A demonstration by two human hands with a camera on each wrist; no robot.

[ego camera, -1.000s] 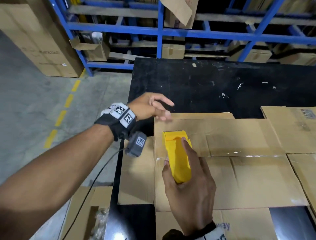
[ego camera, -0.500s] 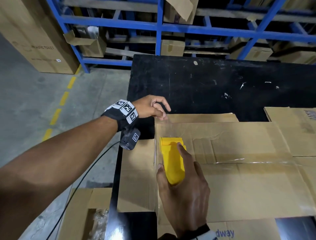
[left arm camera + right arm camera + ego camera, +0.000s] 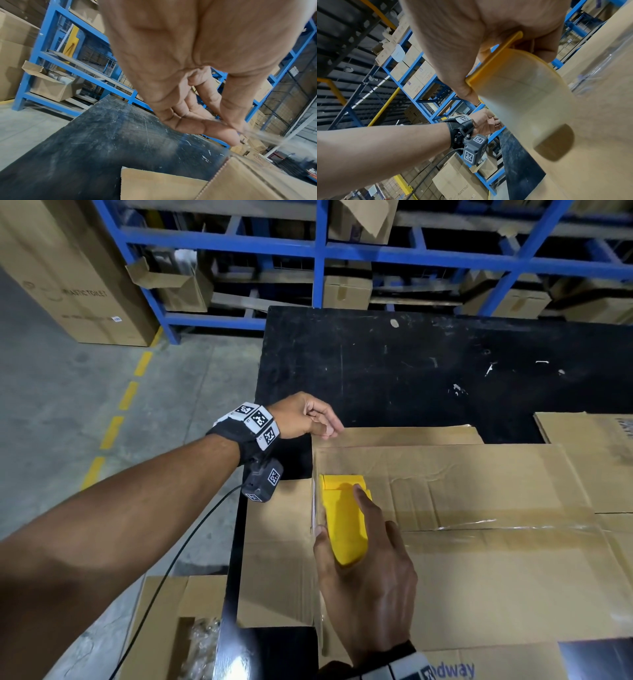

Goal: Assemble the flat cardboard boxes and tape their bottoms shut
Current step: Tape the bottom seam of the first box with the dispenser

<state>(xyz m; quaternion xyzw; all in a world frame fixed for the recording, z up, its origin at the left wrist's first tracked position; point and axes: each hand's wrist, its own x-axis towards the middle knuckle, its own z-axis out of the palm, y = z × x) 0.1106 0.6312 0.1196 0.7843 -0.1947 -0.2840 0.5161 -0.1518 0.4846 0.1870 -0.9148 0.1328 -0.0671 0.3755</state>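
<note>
A brown cardboard box [image 3: 479,577] lies bottom up on the black table [image 3: 411,364], with clear tape [image 3: 496,523] along its middle seam. My right hand [image 3: 370,594] grips a yellow tape dispenser [image 3: 342,518] at the seam's left end, beside the box's left edge. The right wrist view shows the dispenser [image 3: 494,65] with its tape roll [image 3: 530,101] against the cardboard. My left hand [image 3: 308,419] is at the box's far left corner, fingers curled. In the left wrist view its thumb and fingertips [image 3: 223,129] pinch a thin cardboard edge there.
Flat cardboard [image 3: 589,440] lies to the right on the table and under the box in front. Blue racking [image 3: 318,251] with cartons stands behind the table. A large carton [image 3: 68,285] is on the floor at left. An open box [image 3: 178,628] sits below the table's left edge.
The right hand has slid the dispenser left along the seam to the box's left edge. The left hand has settled on the far left corner with its fingers curled tighter.
</note>
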